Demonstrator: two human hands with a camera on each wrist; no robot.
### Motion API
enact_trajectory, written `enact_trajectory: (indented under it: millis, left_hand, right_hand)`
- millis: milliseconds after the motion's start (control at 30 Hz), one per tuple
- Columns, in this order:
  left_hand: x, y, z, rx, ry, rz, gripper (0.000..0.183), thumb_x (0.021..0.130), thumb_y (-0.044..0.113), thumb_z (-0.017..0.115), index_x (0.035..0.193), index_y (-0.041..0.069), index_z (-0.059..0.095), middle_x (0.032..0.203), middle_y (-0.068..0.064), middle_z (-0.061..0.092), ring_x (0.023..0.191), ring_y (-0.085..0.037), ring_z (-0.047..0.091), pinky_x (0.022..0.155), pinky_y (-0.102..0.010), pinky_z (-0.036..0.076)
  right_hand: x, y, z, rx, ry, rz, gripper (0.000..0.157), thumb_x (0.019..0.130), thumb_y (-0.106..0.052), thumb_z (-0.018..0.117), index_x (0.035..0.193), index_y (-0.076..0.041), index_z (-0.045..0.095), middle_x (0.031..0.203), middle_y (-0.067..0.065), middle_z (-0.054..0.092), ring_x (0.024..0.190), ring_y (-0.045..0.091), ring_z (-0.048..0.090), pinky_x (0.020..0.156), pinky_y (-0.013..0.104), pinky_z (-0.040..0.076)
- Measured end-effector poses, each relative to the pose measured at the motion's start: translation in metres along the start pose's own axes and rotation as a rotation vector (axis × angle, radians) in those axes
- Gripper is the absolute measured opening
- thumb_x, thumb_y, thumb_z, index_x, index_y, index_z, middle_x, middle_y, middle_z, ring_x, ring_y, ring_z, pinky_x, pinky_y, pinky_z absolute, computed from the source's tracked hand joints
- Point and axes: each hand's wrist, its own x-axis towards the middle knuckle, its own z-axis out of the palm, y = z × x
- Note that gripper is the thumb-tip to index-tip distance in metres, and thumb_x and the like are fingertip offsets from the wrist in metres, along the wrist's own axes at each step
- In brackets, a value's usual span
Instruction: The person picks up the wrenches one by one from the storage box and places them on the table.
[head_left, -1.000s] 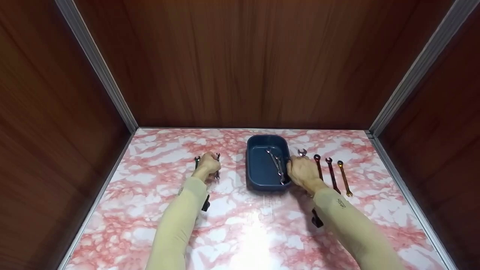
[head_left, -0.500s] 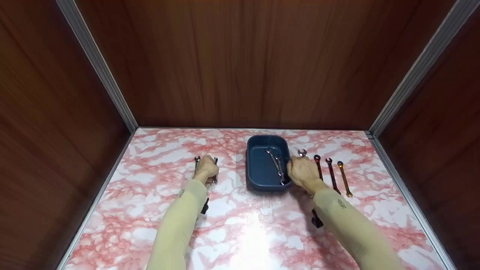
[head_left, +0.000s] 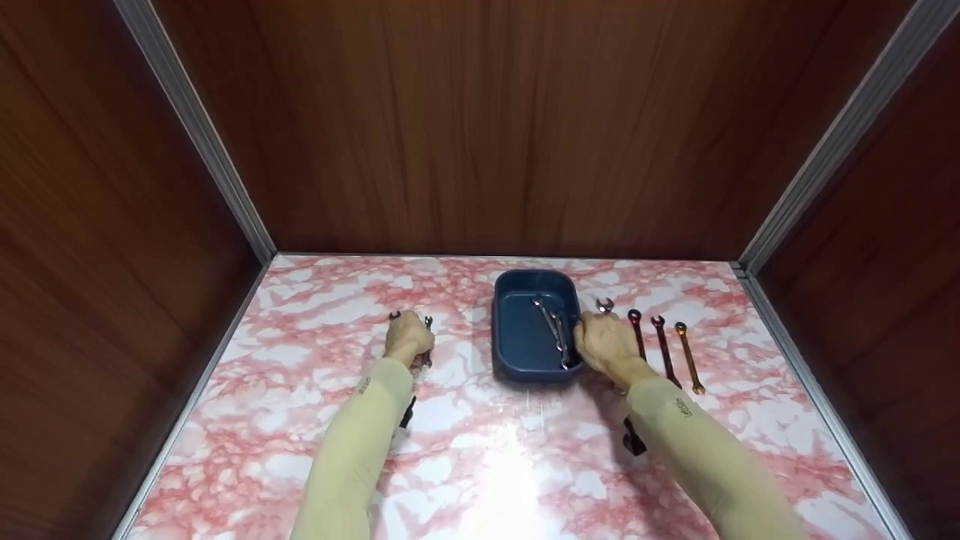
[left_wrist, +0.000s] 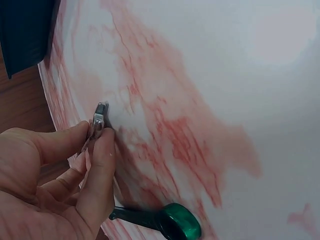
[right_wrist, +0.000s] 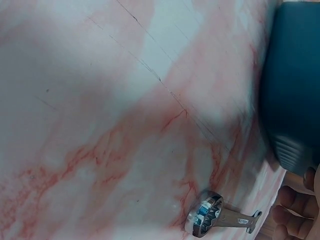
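My left hand (head_left: 407, 336) pinches a silver combination wrench (left_wrist: 99, 117) between thumb and fingertips, close over the tabletop. Beside it lies a green wrench (left_wrist: 182, 222), mostly hidden by this hand in the head view. My right hand (head_left: 606, 341) holds the right side of a dark blue rectangular bin (head_left: 517, 371), with its fingers curled at the wall. Several silver wrenches (head_left: 559, 337) lie inside the bin along its right side. Another silver wrench (right_wrist: 205, 215) lies on the table under my right hand, its open end showing beyond the knuckles in the head view.
To the right of my right hand lie a red wrench (head_left: 635, 319), a dark red wrench (head_left: 666, 352) and a gold wrench (head_left: 690, 360). Brown wood-grain panels (head_left: 495, 135) enclose the pink-and-white marbled table (head_left: 465, 427) at the back and both sides.
My left hand has shifted slightly left and toward me, carrying the silver wrench closer to the green one. The right hand and the bin have stayed in place.
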Motion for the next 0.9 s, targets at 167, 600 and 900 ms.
enact_trajectory:
  millis: [167, 600, 900]
  left_hand:
    - [-0.004, -0.004, 0.002, -0.013, 0.004, -0.002, 0.011, 0.098, 0.007, 0.070, 0.102, -0.002, 0.074, 0.071, -0.007, 0.066, 0.045, -0.014, 0.054, 0.040, -0.026, 0.044]
    - [-0.005, -0.003, -0.004, -0.043, -0.021, -0.042, 0.007, 0.096, 0.005, 0.069, 0.094, 0.000, 0.073, 0.068, -0.008, 0.071, 0.043, -0.013, 0.055, 0.037, -0.026, 0.043]
    - [-0.007, 0.007, -0.005, 0.078, 0.102, 0.075, 0.025, 0.100, 0.018, 0.070, 0.116, 0.002, 0.077, 0.120, -0.019, 0.079, 0.113, -0.037, 0.076, 0.100, -0.050, 0.063]
  right_hand:
    - [-0.001, 0.001, 0.001, -0.004, -0.003, -0.009, 0.036, 0.114, -0.029, 0.050, 0.106, 0.001, 0.068, 0.099, 0.029, 0.077, 0.094, 0.052, 0.076, 0.082, 0.067, 0.061]
    - [-0.001, 0.000, 0.002, -0.006, 0.021, -0.021, 0.035, 0.113, -0.027, 0.051, 0.106, 0.002, 0.069, 0.102, 0.031, 0.079, 0.098, 0.055, 0.078, 0.088, 0.069, 0.061]
    - [-0.001, 0.002, 0.002, -0.041, 0.021, -0.037, 0.039, 0.114, -0.029, 0.046, 0.103, 0.001, 0.068, 0.097, 0.030, 0.077, 0.093, 0.052, 0.077, 0.082, 0.067, 0.062]
